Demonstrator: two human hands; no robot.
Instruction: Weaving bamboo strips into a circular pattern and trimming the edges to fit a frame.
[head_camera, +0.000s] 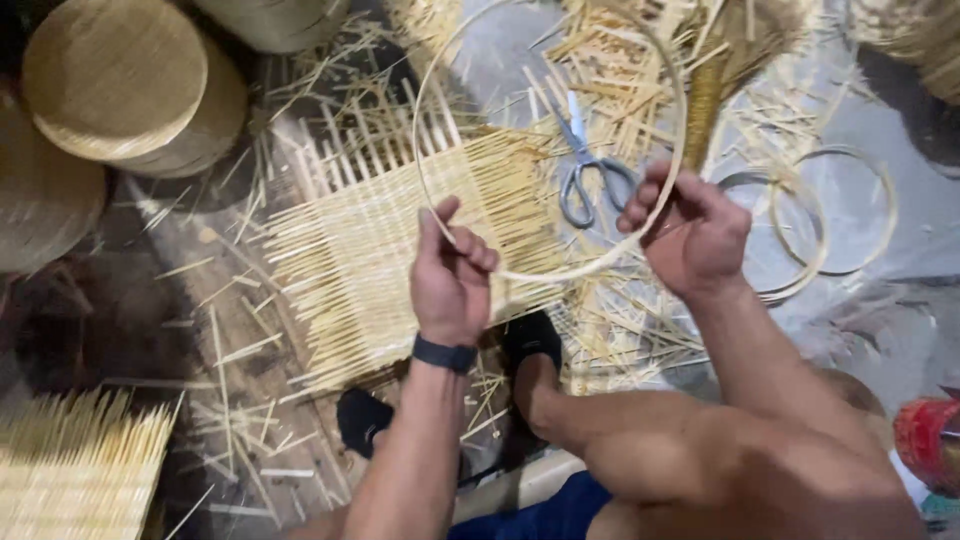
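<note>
Both the left hand (452, 272) and right hand (690, 232) grip a bare hoop (560, 272) above the woven mat (400, 240), not yet joined, scissors (585, 165) idle on the floor.

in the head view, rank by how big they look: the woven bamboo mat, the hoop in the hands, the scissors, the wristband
1. woven bamboo mat
2. hoop, held nearer the camera by the left hand and right hand, so unsure against the mat
3. scissors
4. wristband

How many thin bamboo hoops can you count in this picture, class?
3, maybe more. One hoop is held by the left hand and right hand; two loose hoops lie overlapping on the floor at right. Others may be hidden.
</note>
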